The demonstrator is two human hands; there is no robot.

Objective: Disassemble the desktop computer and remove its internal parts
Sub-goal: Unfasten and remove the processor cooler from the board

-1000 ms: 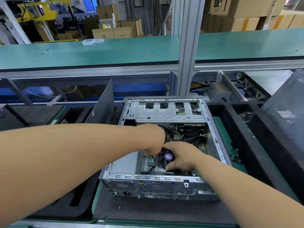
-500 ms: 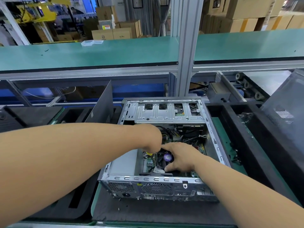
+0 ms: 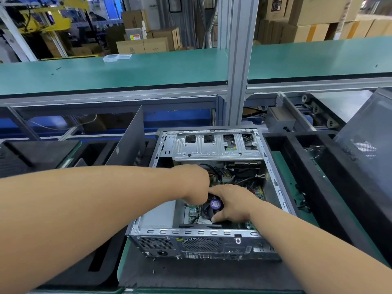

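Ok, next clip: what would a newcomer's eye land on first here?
The open computer case at centre, side panel off. Both hands meet inside it over a black cooler fan with a purple hub: left hand above it, right hand curled round its right side. Behind runs a long green bench.

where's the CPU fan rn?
Head view: the CPU fan sits low in the open case, between the left hand and right hand.

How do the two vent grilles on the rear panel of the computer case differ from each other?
The left vent grille is roughly rectangular, while the right vent grille has a rounded, arched top. The left one sits above a dark power socket; the right one sits above a row of ports. Both are perforated metal in the same rear panel, facing the person.
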